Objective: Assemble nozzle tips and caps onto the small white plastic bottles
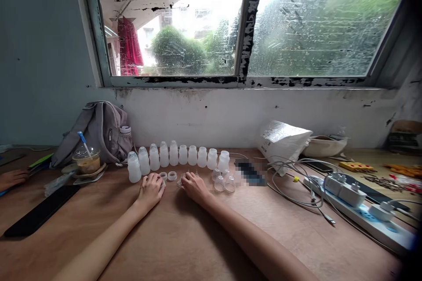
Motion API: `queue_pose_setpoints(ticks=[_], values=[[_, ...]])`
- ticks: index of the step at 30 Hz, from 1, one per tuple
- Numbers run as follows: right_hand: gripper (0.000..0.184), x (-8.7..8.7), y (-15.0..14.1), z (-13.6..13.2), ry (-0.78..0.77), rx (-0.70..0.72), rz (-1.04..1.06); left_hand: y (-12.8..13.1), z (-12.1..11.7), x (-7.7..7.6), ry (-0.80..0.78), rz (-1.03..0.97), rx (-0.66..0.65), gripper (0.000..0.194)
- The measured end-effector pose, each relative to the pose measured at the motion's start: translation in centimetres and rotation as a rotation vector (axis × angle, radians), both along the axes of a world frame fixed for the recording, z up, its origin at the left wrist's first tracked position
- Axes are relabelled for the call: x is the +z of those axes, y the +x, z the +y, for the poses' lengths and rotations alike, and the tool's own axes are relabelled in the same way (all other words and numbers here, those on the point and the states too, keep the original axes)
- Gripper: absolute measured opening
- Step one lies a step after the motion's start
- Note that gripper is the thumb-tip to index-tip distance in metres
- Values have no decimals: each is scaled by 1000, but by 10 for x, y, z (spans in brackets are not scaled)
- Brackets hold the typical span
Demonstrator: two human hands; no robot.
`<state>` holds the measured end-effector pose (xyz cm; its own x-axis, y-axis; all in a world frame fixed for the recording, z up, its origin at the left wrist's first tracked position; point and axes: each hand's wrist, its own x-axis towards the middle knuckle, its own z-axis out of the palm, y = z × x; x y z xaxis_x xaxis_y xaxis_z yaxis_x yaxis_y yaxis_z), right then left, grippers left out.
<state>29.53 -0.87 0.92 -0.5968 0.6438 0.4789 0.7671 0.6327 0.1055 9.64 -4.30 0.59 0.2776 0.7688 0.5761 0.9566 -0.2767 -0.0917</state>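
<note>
A curved row of frosted baby bottles (192,156) stands upright behind my hands. The ones at the left wear domed caps (153,149); those at the right have open necks. My left hand (151,189) rests on the table with fingers curled, beside two pale bottle rings (172,176). Whatever lies under those fingers is hidden. To its right, my right hand (194,188) has its fingertips pressed together low over the table, touching a clear ring edge; what it grips is mostly covered. Small teat tips show just behind it. Several clear domed caps (230,184) sit right of that hand.
At the left are a grey backpack (102,134), a drink cup (86,160), a black phone-like slab (41,210) and another person's hand (13,179). To the right lie a white pouch (283,140), tangled cables (290,193) and a power strip (362,215). A window wall stands behind.
</note>
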Motion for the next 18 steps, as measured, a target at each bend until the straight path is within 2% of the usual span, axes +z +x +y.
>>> queue_pose_setpoints(ticks=[5,11,18], values=[[13,1,3,5,-7,-18,23,3,-4,-5,-20,-72,-63,17],[12,-1,4,5,-59,23,30,7,-8,-2,-115,-208,-139,15],[14,-5,-3,6,-94,-31,109,5,-7,-2,-133,-281,-216,14]])
